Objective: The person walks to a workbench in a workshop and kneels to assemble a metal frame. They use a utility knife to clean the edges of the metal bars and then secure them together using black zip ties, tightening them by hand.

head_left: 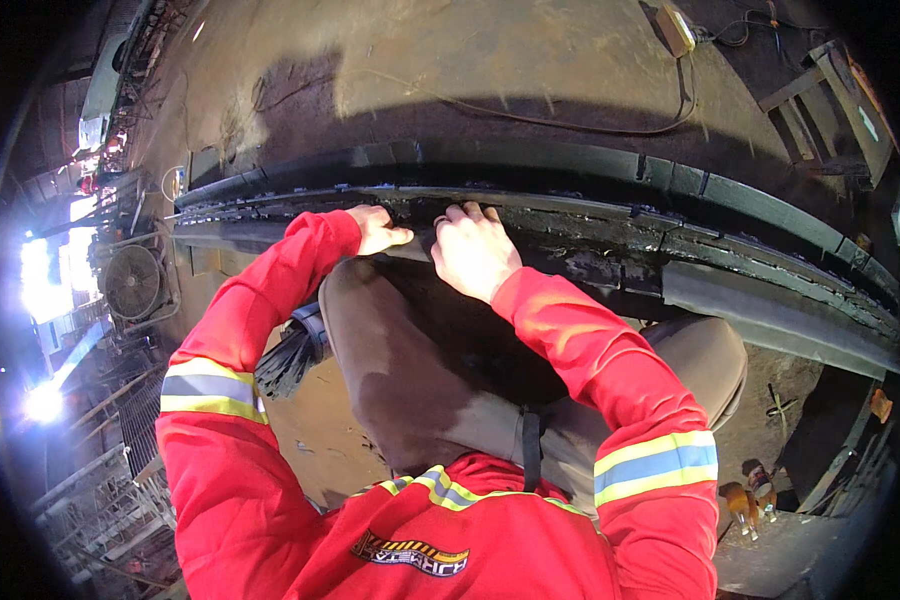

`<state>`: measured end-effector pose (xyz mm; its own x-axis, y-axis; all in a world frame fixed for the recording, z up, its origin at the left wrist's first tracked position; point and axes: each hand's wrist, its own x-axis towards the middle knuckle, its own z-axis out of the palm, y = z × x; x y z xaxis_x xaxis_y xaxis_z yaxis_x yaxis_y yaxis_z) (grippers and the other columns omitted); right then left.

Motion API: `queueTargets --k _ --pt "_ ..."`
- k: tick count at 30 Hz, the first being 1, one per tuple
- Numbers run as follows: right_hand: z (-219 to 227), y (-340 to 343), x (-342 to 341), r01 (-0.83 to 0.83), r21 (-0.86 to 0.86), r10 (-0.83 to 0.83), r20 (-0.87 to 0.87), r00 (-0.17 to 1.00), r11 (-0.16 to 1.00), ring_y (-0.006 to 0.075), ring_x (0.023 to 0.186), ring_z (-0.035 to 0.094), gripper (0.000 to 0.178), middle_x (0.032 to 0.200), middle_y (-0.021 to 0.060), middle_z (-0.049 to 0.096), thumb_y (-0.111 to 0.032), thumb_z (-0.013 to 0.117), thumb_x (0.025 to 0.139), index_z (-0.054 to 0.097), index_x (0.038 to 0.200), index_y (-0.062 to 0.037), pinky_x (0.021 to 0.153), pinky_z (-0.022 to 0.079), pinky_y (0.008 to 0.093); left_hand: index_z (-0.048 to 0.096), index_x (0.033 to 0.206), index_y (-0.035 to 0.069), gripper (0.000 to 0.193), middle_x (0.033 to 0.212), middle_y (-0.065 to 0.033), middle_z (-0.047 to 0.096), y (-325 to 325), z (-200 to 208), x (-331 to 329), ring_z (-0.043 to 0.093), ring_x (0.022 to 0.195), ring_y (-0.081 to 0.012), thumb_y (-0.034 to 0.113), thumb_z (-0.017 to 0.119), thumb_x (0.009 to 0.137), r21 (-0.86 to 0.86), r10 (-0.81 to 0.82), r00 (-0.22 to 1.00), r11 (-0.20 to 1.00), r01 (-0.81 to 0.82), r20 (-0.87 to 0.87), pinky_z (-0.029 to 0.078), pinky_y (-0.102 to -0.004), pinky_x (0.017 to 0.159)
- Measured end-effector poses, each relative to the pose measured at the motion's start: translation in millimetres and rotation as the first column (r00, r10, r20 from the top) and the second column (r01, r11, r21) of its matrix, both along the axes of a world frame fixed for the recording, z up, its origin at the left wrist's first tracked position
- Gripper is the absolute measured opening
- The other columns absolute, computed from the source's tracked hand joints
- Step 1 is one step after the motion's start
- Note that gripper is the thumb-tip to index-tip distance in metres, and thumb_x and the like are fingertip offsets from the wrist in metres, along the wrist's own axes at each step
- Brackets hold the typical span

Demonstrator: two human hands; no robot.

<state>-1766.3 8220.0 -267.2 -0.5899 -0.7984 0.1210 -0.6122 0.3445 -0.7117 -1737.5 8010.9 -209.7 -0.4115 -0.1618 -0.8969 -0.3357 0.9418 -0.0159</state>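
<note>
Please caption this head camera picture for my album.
Left hand and right hand at a long dark beam, red sleeves outstretched, a round fan off left.

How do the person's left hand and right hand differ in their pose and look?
The left hand points its thumb toward the right hand, whose bent fingers point away from the body. The right hand looks larger in the picture than the left hand. Both are bare, come out of red sleeves and are at the long dark beam.
</note>
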Motion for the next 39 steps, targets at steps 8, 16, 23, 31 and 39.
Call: queueTargets --k 8,16,23,31,39 --pt "-1.5 -1.6 0.4 -0.021 -0.005 0.021 0.008 1.000 1.000 0.0349 0.103 0.060 0.026 0.097 0.0194 0.064 -0.020 0.054 0.081 0.067 0.087 0.0013 0.091 0.045 0.0506 0.052 0.069 -0.001 0.038 0.057 -0.0092 0.047 -27.9 -19.6 -2.1 0.045 0.053 -0.0191 0.026 0.047 0.096 0.348 0.065 0.992 0.932 -0.100 0.111 0.038 -0.0371 0.054" --pt "1.5 -1.8 -0.9 -0.021 0.036 0.021 0.011 1.000 0.999 0.0336 0.102 0.060 0.024 0.097 0.0182 0.064 -0.018 0.054 0.080 0.067 0.088 0.0009 0.090 0.045 0.0486 0.047 0.063 -0.003 0.030 0.057 -0.0208 0.044 -15.6 -11.6 6.0 0.043 0.050 -0.0241 0.017 0.056 0.084 0.377 -0.116 0.968 0.905 0.195 -0.223 0.034 -0.0415 0.053" --pt "-3.5 -0.9 5.2 0.036 -0.047 -0.039 -0.065 0.997 0.998 0.0318 0.097 0.060 0.023 0.092 0.0149 0.064 -0.020 0.058 0.078 0.066 0.088 -0.0005 0.086 0.047 0.0450 0.047 0.063 0.002 0.032 0.054 -0.0060 0.045 17.7 49.0 9.5 0.044 0.050 -0.0147 0.020 0.054 0.088 0.587 0.298 0.947 0.791 -0.172 -0.123 0.035 -0.0341 0.049" --pt "2.9 -0.4 -2.0 -0.070 -0.091 0.073 0.028 0.997 0.993 0.0305 0.102 0.056 0.031 0.104 0.0119 0.060 -0.014 0.056 0.080 0.065 0.108 -0.0054 0.087 0.048 0.0447 0.063 0.085 0.002 0.015 0.070 -0.0047 0.060 33.1 87.4 73.2 0.059 0.069 -0.0131 0.015 0.057 0.090 0.489 0.381 0.859 0.853 -0.184 -0.342 0.049 -0.0313 0.064" --pt "12.7 -60.9 -3.5 -0.543 0.038 0.544 -0.070 0.836 0.839 0.0314 0.105 0.053 0.041 0.108 0.0129 0.060 -0.009 0.056 0.078 0.062 0.119 -0.0044 0.088 0.046 0.0430 0.062 0.063 0.005 0.031 0.059 -0.0161 0.059 116.8 -7.7 137.9 0.062 0.059 -0.0359 0.029 0.065 0.082 0.144 0.038 0.680 0.985 0.100 -0.732 0.049 -0.0441 0.055"
